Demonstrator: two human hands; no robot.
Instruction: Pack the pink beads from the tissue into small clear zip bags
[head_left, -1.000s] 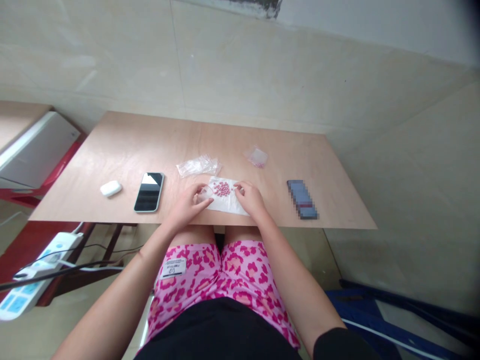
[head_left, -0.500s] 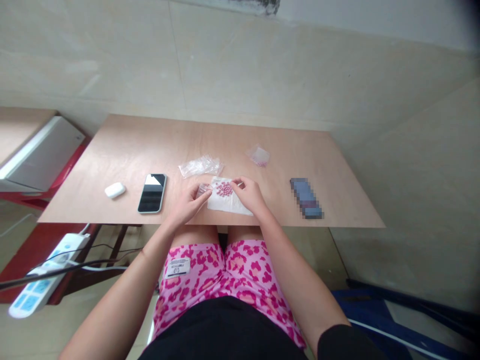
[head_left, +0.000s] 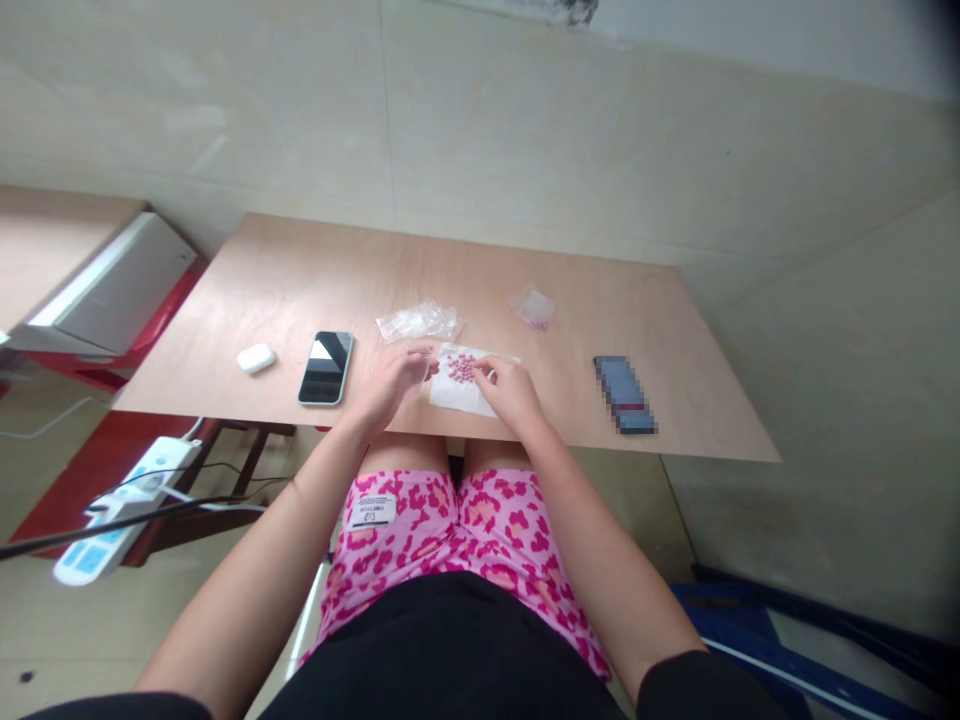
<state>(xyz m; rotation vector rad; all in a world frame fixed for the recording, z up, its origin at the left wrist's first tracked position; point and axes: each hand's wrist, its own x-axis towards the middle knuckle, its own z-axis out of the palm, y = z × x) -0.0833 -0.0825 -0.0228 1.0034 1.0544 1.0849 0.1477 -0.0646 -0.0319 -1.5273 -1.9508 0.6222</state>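
Observation:
Several small pink beads (head_left: 461, 367) lie in a loose heap on a white sheet (head_left: 465, 400) at the table's front edge. At the left side of the sheet, my left hand (head_left: 399, 384) is curled with a small clear plastic bag (head_left: 424, 352) at its fingers; the bag is faint and partly hidden. My right hand (head_left: 511, 386) rests over the sheet's right part, thumb and fingertips pinched together at the edge of the beads. Whatever is in that pinch is too small to make out.
Behind the sheet lie a pile of clear plastic bags (head_left: 420, 321) and a bag with pink beads (head_left: 535, 309). A phone (head_left: 326, 368) and a white earbud case (head_left: 256, 358) lie left, a pixelated dark phone-like object (head_left: 625, 394) right. A power strip (head_left: 127, 510) stands below left.
My left hand has turned and drawn slightly away from the sheet's edge. My right fingertips have come down to the bead heap's right edge. The whole view has shifted a little.

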